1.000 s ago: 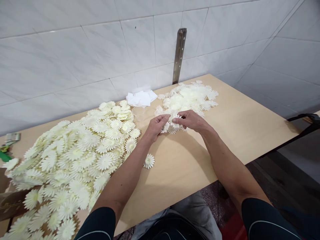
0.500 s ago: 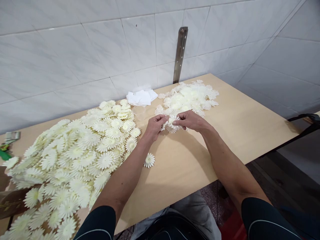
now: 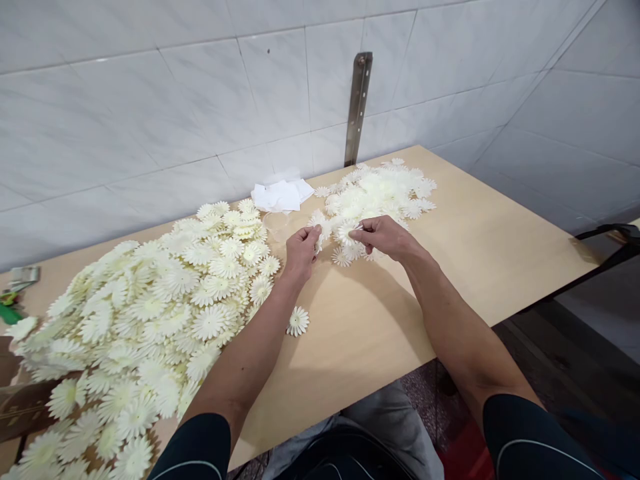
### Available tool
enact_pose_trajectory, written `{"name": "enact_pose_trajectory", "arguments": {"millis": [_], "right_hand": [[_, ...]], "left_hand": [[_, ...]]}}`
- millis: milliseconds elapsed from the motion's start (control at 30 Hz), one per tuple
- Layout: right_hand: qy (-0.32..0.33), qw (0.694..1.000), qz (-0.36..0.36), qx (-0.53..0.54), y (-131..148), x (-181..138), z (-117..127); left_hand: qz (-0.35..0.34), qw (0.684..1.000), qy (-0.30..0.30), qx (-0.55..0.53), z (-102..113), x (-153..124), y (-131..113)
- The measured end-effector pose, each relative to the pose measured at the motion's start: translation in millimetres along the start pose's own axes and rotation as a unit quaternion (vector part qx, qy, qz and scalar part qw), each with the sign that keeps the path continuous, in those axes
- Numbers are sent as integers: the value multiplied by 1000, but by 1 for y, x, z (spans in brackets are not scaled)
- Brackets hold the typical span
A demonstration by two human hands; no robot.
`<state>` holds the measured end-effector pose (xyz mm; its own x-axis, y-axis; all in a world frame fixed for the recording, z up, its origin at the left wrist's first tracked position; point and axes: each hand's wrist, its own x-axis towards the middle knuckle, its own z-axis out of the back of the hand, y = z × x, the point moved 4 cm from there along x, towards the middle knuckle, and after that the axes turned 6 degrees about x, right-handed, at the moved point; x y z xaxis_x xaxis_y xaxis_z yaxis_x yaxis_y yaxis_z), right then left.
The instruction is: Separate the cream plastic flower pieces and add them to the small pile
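Between the thumb and fingers of my right hand (image 3: pixel 383 237) is a white artificial flower head (image 3: pixel 346 233), its petals facing up. My left hand (image 3: pixel 302 252) is closed on white petal pieces (image 3: pixel 319 244), partly hidden behind its fingers. Just beyond my hands spreads a pile of thin white petal layers (image 3: pixel 375 193). To the left of my left arm lies a big heap of cream-white flower heads (image 3: pixel 165 293). A single flower head (image 3: pixel 298 321) rests apart on the table beside my left forearm.
White paper sheets (image 3: pixel 283 195) lie by the tiled wall, with a clear round plastic piece (image 3: pixel 276 222) in front. A metal bracket (image 3: pixel 358 110) stands upright against the wall. Green-handled tool (image 3: pixel 10 313) sits at the far left of the wooden table (image 3: pixel 480 247).
My hands were together at one flower; now they are apart. The left has drawn away to the left with petal pieces, while the right keeps the flower head.
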<state>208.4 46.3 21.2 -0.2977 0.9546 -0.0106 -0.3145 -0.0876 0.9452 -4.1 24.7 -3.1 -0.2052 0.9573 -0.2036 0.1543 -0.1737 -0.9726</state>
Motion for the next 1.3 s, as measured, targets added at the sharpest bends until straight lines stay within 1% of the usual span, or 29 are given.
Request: {"name": "enact_pose_trajectory", "arguments": {"millis": [167,300,367,433,533,667,833,967,1067,1133,1300], "right_hand": [[-44,999,26,8,2,2,-2],[-76,995,41,40,4,2,-4],[-75,993,63,71,7,2,-6],[-61,990,83,93,10,2,-8],[-46,991,89,89,13,2,-9],[-61,992,89,66,16,-1,-6],[-98,992,77,29,20,-6,-3],[-121,990,57,48,19,-5,-3],[-104,992,55,51,17,-3,-4],[-83,994,55,41,16,-2,-5],[-3,999,30,29,9,-1,-12]], "left_hand": [[-18,999,13,25,-3,-3,2],[-56,995,8,84,-3,-3,2],[-78,990,-7,121,-2,-4,1],[-96,985,-15,144,-2,-5,0],[-110,982,-5,154,-4,-8,-2],[-87,986,21,140,-7,-11,-3],[-74,989,40,122,-10,-13,-4],[-62,991,46,110,-10,-13,-4],[-48,993,62,84,-11,-13,-4],[-30,994,84,62,-12,-13,-4],[21,984,174,40,-15,-15,-3]]}}
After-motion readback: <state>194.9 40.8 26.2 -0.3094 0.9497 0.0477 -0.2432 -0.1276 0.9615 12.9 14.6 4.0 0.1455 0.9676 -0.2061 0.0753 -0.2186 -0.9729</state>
